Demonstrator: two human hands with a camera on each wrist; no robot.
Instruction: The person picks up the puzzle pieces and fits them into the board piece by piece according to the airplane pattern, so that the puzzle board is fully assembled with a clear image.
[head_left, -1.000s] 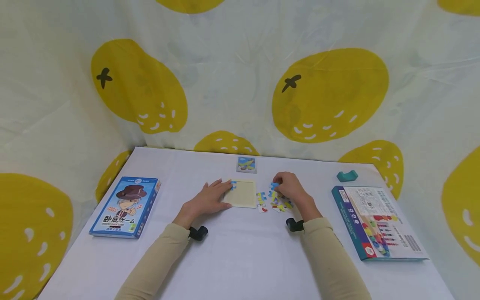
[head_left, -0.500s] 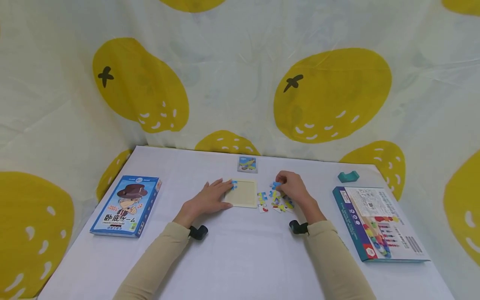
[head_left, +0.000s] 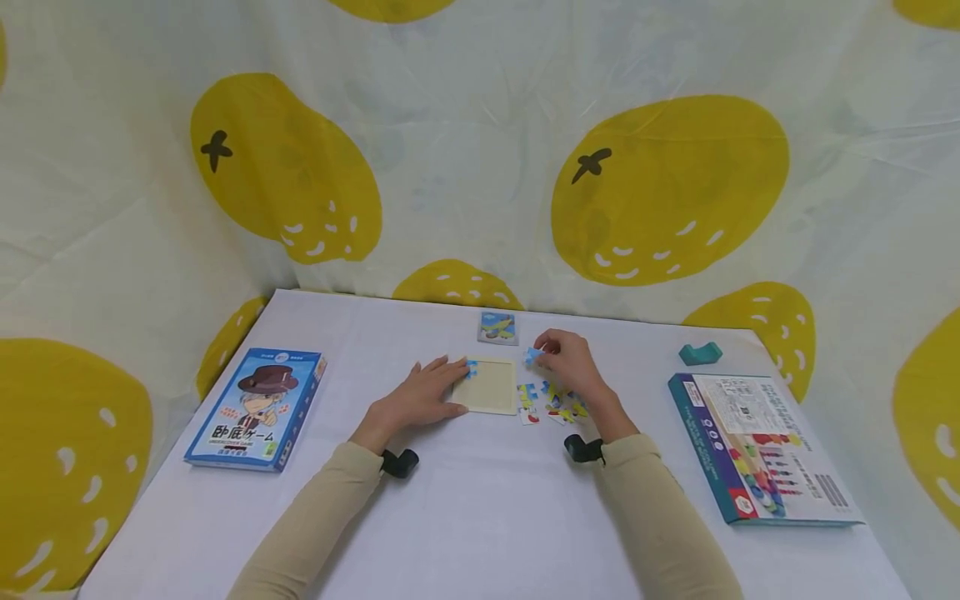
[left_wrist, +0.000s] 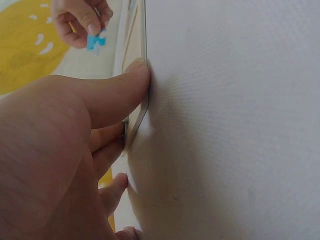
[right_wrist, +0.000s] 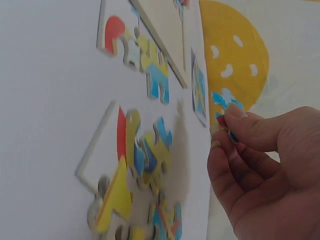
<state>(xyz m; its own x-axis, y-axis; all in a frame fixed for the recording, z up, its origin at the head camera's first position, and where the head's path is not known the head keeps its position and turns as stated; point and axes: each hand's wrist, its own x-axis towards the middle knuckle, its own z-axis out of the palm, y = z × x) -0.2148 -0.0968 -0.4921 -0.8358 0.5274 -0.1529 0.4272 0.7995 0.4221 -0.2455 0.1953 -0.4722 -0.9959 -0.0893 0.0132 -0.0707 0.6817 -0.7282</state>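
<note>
My left hand [head_left: 420, 396] rests at the left side of a pale, shallow puzzle tray [head_left: 492, 390], fingers extended. In the left wrist view its thumb [left_wrist: 120, 95] touches the tray's rim. Blue-and-white puzzle pieces [head_left: 472, 368] sit in the tray's far left corner, beside the fingertips. My right hand [head_left: 573, 362] pinches a blue jigsaw piece [right_wrist: 226, 100] between thumb and fingers, raised above the table to the right of the tray. Below that hand lies a pile of loose jigsaw pieces [right_wrist: 150, 155]; a few joined pieces [head_left: 528, 402] lie nearer the tray.
A small picture card [head_left: 498, 328] lies behind the tray. On the left is a blue game box [head_left: 258, 408]; on the right, a larger box [head_left: 761, 450] with a teal curved object [head_left: 701, 354] behind it. A patterned cloth [head_left: 465, 167] hangs behind the table.
My right hand has lifted a blue jigsaw piece from the pile and moved left with it, toward the tray. The left hand has stayed at the tray's left side.
</note>
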